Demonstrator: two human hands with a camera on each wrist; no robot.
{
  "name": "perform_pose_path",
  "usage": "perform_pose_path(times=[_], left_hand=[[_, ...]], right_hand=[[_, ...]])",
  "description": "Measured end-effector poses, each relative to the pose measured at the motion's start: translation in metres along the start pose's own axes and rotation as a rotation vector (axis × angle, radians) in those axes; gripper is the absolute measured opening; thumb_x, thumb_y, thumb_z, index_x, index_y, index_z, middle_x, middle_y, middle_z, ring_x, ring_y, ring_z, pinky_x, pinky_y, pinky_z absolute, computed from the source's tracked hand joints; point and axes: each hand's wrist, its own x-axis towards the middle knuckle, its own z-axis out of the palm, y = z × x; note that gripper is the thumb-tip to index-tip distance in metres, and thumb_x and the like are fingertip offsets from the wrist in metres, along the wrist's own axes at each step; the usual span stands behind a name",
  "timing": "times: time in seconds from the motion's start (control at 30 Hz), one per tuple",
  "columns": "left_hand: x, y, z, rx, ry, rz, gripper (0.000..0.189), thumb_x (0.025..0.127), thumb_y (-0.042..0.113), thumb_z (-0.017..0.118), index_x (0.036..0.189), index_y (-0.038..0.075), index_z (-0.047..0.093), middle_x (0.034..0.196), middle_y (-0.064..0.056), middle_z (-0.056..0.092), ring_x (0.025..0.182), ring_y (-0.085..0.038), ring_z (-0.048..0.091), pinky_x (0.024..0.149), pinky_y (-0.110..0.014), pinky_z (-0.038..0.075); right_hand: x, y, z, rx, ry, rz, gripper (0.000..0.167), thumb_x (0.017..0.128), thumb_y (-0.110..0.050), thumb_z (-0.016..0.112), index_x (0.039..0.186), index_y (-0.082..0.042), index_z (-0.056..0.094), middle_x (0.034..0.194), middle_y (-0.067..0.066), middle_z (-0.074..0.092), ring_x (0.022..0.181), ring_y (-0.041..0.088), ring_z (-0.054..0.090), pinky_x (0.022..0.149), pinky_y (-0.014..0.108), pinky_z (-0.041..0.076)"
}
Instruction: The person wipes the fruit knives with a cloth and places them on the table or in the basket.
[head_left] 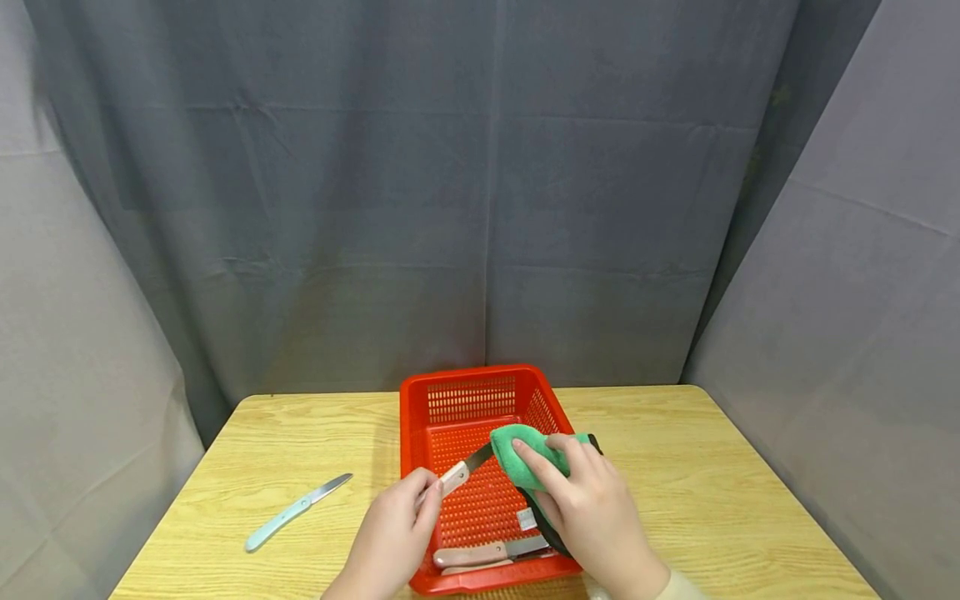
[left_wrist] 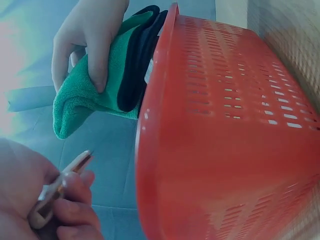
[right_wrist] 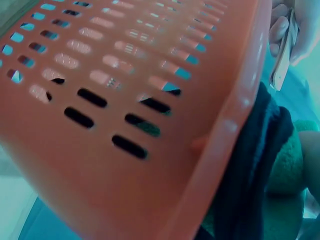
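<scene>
Above a red plastic basket (head_left: 406, 442), my left hand (head_left: 393, 533) grips a small knife by its pale beige handle (head_left: 455, 477). The knife's blade points up and to the right, and its far end is hidden by a folded green cloth (head_left: 517, 450) with black edging. My right hand (head_left: 596, 508) pinches that cloth over the blade, fingers on top. In the left wrist view, the left fingers curl round the handle (left_wrist: 76, 164). Inside the basket, near its front, lies another beige-handled knife (head_left: 472, 556), with a second similar handle partly hidden beneath it.
A knife with a light blue handle (head_left: 277, 527) lies on the wood-look table (head_left: 360, 425), left of the basket. Grey curtains (head_left: 375, 208) hang behind the table and at both sides. A small white label (head_left: 527, 519) shows beside the cloth's lower edge.
</scene>
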Motion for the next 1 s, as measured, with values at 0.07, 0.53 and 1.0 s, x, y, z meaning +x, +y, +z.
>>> perform_pose_path(times=[0.07, 0.53, 1.0], left_hand=[[0.0, 0.0, 0.0, -0.009, 0.01, -0.002, 0.02, 0.105, 0.019, 0.059, 0.084, 0.021, 0.062, 0.061, 0.012, 0.041, 0.053, 0.0, 0.035, 0.05, -0.02, 0.033], [-0.003, 0.002, 0.004, -0.038, 0.044, 0.04, 0.021, 0.103, 0.017, 0.061, 0.083, 0.02, 0.065, 0.059, 0.015, 0.039, 0.051, 0.002, 0.033, 0.048, -0.019, 0.031], [-0.005, 0.003, 0.001, -0.012, 0.056, 0.043, 0.018, 0.103, 0.016, 0.06, 0.086, 0.019, 0.066, 0.059, 0.015, 0.041, 0.052, 0.001, 0.036, 0.049, -0.02, 0.033]], right_hand=[[0.0, -0.003, 0.0, 0.005, -0.029, -0.013, 0.076, 0.069, -0.013, 0.094, 0.139, -0.025, 0.065, 0.114, 0.011, 0.063, 0.091, 0.025, 0.063, 0.068, 0.04, 0.057], [-0.002, -0.016, 0.014, -0.042, -0.021, -0.076, 0.073, 0.066, -0.019, 0.098, 0.133, -0.028, 0.069, 0.109, 0.009, 0.062, 0.085, 0.023, 0.059, 0.066, 0.034, 0.054], [-0.001, 0.002, 0.017, -0.099, -0.02, 0.017, 0.072, 0.064, -0.015, 0.098, 0.13, -0.027, 0.071, 0.11, 0.011, 0.062, 0.083, 0.024, 0.059, 0.062, 0.037, 0.053]])
